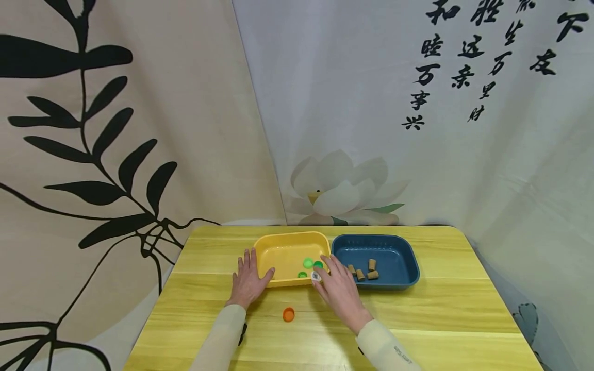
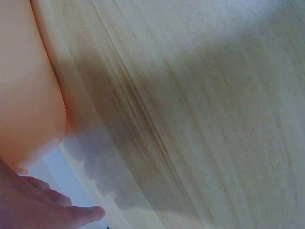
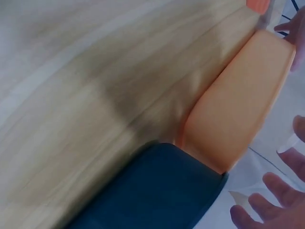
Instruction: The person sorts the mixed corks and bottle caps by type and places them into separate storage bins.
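Observation:
My right hand pinches a small white cap with a dark mark between thumb and finger, over the near right corner of the yellow tray. The cap's white edge shows between the fingertips in the right wrist view. Inside the tray lie a light green cap, a darker green cap and another green cap by the near wall. With fingers spread, my left hand rests at the tray's left rim; its fingers also show in the left wrist view.
Directly right of the yellow tray stands a blue tray with several corks in its left half. An orange cap lies on the wooden table in front of the yellow tray. Printed cloth hangs behind the table.

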Tool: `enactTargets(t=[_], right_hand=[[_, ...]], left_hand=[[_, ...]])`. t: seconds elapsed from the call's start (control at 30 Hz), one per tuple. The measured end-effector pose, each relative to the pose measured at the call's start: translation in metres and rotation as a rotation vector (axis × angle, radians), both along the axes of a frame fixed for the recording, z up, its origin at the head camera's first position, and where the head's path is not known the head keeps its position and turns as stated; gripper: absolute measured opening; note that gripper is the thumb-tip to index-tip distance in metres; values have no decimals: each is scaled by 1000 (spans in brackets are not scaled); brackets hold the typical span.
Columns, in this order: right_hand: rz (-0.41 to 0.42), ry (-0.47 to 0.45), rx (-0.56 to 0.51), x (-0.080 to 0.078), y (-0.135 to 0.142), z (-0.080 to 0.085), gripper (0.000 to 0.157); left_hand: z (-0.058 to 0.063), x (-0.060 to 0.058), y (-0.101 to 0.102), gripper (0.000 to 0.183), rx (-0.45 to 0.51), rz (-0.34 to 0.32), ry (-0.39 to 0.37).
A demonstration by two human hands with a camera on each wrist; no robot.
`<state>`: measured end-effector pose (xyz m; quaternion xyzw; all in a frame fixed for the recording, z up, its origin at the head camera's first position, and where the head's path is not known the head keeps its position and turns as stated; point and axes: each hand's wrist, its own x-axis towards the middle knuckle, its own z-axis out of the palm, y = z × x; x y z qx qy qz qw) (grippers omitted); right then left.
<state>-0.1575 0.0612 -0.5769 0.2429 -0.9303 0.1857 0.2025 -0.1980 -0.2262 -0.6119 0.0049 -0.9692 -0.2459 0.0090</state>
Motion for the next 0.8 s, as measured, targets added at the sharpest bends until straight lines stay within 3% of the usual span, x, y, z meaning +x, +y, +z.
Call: enactTargets(t=[0.17, 0.5, 0.63, 0.8], right_hand=[[-19, 4, -16, -12, -6, -4, 33], [-141, -104, 99, -31, -20, -9, 32], [-197, -181, 144, -35, -23, -4, 37], [-188, -218, 146, -32, -20, -4, 46]], left_hand=[[-1, 0, 0, 99, -2, -2, 1], [0, 0, 0, 99, -4, 3, -20], [-1, -1, 0, 100, -13, 6, -29], [1, 0, 0, 99, -20, 7, -21]])
